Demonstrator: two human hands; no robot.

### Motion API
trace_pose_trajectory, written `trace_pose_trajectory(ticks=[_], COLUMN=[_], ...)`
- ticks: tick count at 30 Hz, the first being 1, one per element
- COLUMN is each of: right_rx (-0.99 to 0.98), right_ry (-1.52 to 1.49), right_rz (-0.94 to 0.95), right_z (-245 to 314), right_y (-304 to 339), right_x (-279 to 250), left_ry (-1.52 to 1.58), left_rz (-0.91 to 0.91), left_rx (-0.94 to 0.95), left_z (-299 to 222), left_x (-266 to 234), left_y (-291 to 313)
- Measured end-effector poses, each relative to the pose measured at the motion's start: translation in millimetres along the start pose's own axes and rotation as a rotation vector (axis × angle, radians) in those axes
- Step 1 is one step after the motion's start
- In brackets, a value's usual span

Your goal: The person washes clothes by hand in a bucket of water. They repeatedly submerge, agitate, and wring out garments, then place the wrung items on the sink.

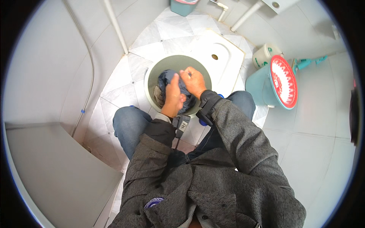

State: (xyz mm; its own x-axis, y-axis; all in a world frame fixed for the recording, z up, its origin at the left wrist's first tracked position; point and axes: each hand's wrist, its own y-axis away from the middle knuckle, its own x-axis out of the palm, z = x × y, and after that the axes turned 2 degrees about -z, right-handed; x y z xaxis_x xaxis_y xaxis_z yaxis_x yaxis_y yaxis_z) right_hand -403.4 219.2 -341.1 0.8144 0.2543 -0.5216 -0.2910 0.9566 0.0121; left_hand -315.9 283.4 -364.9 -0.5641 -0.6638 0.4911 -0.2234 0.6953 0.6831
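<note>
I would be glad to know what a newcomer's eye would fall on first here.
Probably the bright red-and-white basin or lid on the light-blue bucket at the right, vivid against the pale tiles. Next, near the middle, comes the round tub holding dark blue cloth, with the left hand and right hand at it.

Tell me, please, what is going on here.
A person is handling dark cloth in a tub on the tiled floor. The right hand is curled closed, seemingly on a fold of it; the left hand is against it, its grip unclear. To the right stands a blue bucket with a red-and-white basin at its mouth.
</note>
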Motion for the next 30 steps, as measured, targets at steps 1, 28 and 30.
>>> trace_pose_trajectory(ticks=[1, 28, 30], right_rx=[-0.051, 0.031, 0.121], right_ry=[-0.087, -0.426, -0.387], right_rz=[0.010, 0.493, 0.330], right_z=[3, -46, -43], right_y=[4, -3, -7], right_x=[1, -66, -66], left_ry=[0.005, -0.997, -0.731], left_rz=[0.010, 0.485, 0.465], left_rx=[0.118, 0.667, 0.483], left_z=[-3, 3, 0], left_x=[1, -6, -13], left_y=[-1, 23, 16])
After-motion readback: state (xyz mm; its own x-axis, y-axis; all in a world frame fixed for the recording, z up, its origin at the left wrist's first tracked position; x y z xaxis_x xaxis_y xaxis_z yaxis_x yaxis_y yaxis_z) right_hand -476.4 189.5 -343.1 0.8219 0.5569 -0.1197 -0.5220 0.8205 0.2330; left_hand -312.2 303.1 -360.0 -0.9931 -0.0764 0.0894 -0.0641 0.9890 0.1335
